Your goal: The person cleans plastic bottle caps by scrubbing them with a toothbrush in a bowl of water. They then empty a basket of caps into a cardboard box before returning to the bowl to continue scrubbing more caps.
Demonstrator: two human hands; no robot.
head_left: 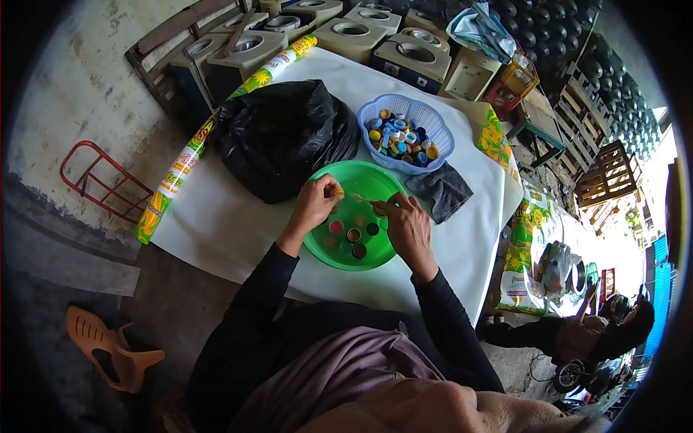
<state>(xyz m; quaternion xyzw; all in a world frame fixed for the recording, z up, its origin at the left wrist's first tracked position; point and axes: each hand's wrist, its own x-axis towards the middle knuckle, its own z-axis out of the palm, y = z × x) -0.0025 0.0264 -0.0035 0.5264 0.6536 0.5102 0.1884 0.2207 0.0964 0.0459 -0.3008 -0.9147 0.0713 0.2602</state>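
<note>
My left hand (317, 203) is over the left side of a green basin (333, 252), its fingertips pinching a small yellowish bottle cap (338, 193). Across the basin, my right hand (406, 224) is closed in a pinch at the right rim. A thin pale strip or tool tip seems to extend from its fingers toward the left hand, too small to name. Several bottle caps (354, 235), including pink, dark and gold-rimmed ones, lie in the basin, which appears to hold water. Behind it stands a blue plastic basket (442, 128) of mixed caps.
An open black plastic bag (289, 144) stands left of the basket. A dark grey cloth (442, 191) lies right of the basin on the white table sheet (216, 231). An orange chair (112, 353) is on the floor at left. Another person (577, 335) is at far right.
</note>
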